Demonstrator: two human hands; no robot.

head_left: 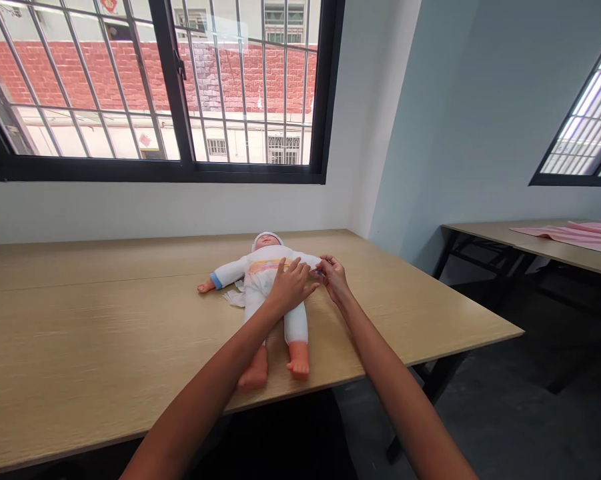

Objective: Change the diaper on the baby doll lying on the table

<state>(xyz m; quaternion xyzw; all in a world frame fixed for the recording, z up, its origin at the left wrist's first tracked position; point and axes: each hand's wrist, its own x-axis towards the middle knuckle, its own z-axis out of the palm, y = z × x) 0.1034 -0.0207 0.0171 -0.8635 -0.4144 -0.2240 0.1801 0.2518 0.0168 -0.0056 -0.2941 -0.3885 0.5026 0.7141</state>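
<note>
A baby doll [253, 267] in white clothes and a white cap lies on its back on the wooden table [105, 333], feet toward the near edge. My left hand [291, 285] rests over the doll's hip with its fingers apart. At the doll's side on the right, my right hand [334, 277] is closed in a pinch near the end of the doll's sleeve; what lies between its fingertips is too small to name. A diaper [265, 275] with an orange and yellow band is round the doll's waist, and a white flap [235, 296] sticks out on the left.
A barred window [255, 172] is in the wall behind the table. At the right, a second table [480, 231] holds pink striped cloth [575, 235]. The first table's right corner juts out over the dark floor.
</note>
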